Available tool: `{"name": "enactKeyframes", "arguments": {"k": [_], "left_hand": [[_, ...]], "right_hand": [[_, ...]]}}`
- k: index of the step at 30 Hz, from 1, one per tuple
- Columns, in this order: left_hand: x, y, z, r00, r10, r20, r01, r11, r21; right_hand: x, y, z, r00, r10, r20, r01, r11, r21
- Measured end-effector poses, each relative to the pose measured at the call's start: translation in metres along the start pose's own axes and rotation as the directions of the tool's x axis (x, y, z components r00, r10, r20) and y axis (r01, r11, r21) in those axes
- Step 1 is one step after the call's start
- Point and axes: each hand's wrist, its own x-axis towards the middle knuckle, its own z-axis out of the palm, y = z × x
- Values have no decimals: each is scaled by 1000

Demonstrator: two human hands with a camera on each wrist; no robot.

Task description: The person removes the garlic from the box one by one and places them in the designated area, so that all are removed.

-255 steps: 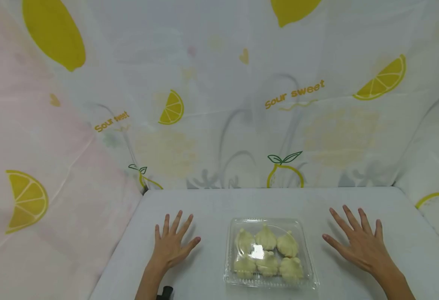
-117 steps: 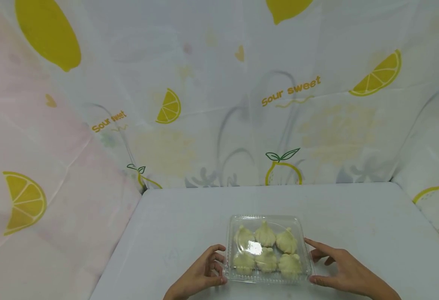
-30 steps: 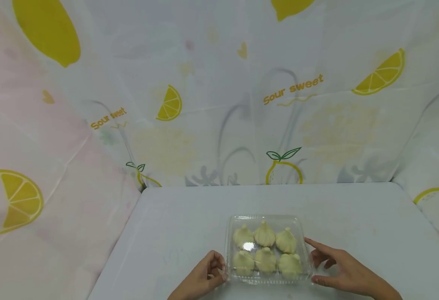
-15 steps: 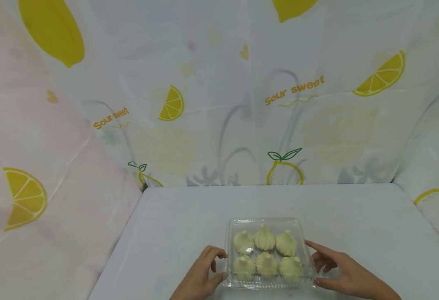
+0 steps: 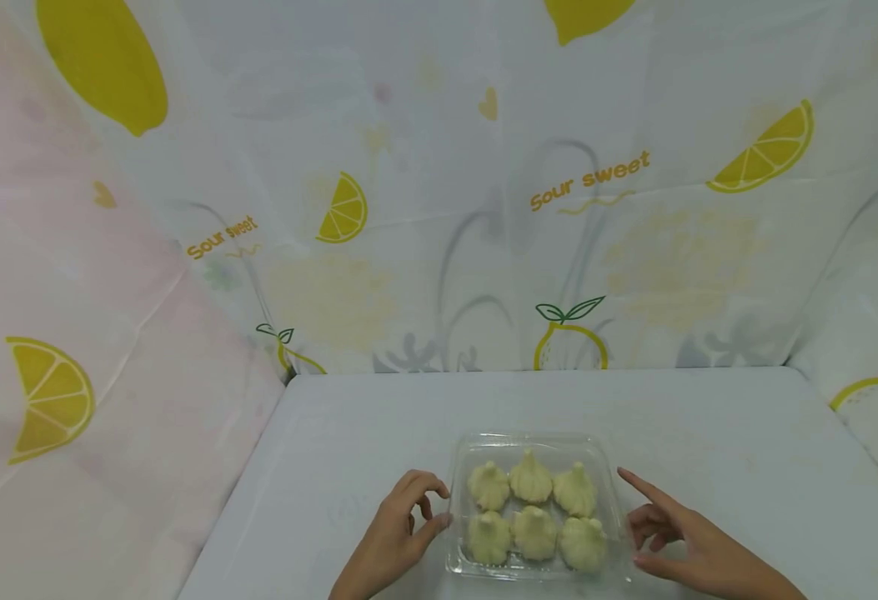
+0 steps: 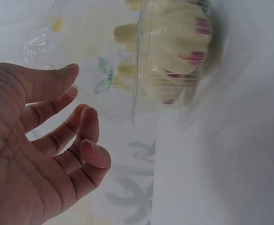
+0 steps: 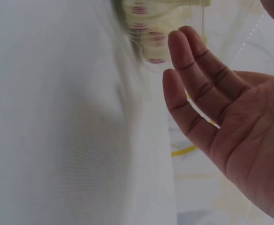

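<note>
A clear plastic clamshell container (image 5: 509,575) sits on the white table with several pale garlic bulbs (image 5: 534,533) inside. Purple marks show low on the bulbs in both wrist views. Its clear lid (image 6: 31,52) stands raised above the tray's rim, with the far side still joined. My left hand (image 5: 388,529) is at the lid's left edge, thumb and index finger closing on it, the other fingers loosely bent. At the right side my right hand (image 5: 701,546) has its index finger extended and thumb near the front corner; whether it touches the lid is unclear.
A white table (image 5: 333,425) runs back to a hanging cloth (image 5: 439,192) printed with lemons and lettering. More of this cloth (image 5: 78,275) closes off the left side, and also the right.
Both hands first lay spread apart, then came to the container's sides. In the last half second the left hand has risen with the lid's edge, and the lid's bright reflection has gone.
</note>
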Motion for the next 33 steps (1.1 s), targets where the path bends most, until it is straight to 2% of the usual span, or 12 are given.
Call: {"name": "enactKeyframes", "arguments": {"k": [7,12,14,20,24,26,33], "left_hand": [[10,3,-4,999,-2,-53,4,999,36],[16,2,-6,997,22,-75,-17,998,67],[19,3,-7,996,27,-83,-21,997,74],[32,6,-13,992,45,-117,-36,996,84],[41,9,-16,988,64,-138,-53,995,80],[45,10,-17,986,72,-150,-61,995,80],[58,8,-19,977,94,-193,-83,994,66]], "right_hand": [[0,0,-3,998,23,53,-28,996,85],[-2,1,-3,998,52,44,-57,994,97],[-2,3,-3,999,34,40,-38,994,101],[-1,11,1,999,-38,29,37,998,52],[1,13,3,1000,-16,27,16,1000,6],[2,14,4,999,-30,27,31,999,-20],[4,13,6,999,-32,16,33,998,-46]]}}
